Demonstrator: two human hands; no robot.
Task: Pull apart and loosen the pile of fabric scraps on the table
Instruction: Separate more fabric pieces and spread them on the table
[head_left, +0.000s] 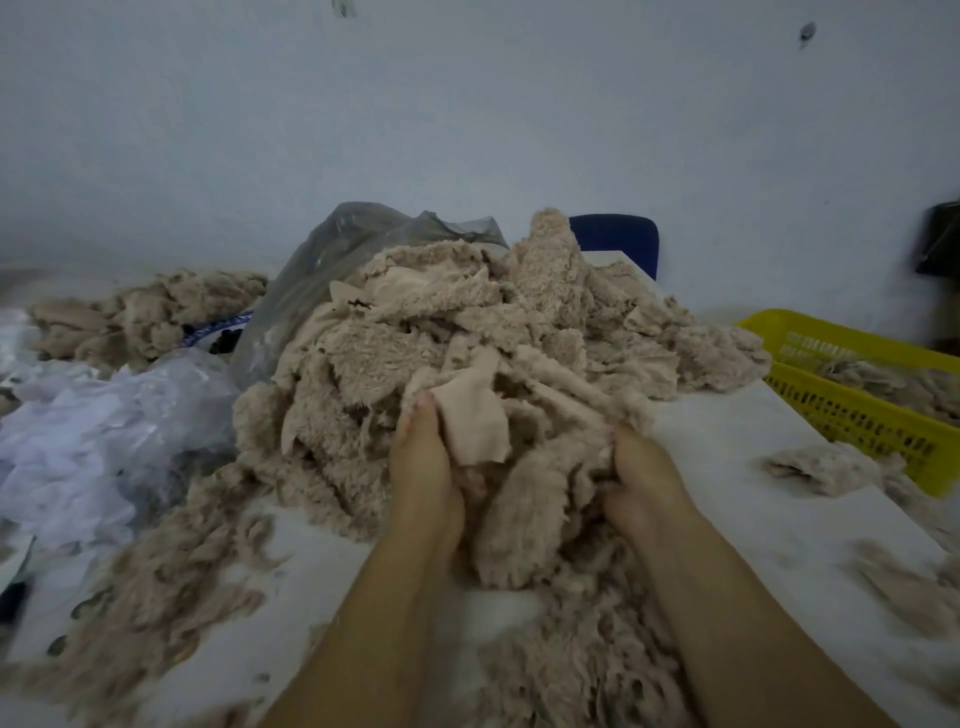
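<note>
The white worktop (727, 457) carries the pile of fabric scraps (467, 322), heaped at its middle and mostly matted, so the bulk of the loosening looks left to do. Teased-out fluff (171, 587) lies spread along the near edge, a sign that some is done. Both forearms reach in low at the pile's near face. The left hand (423, 462) pinches a smooth scrap (475, 421) under its thumb; the right hand (641, 467) is curled into shaggy pieces, fingertips buried
</note>
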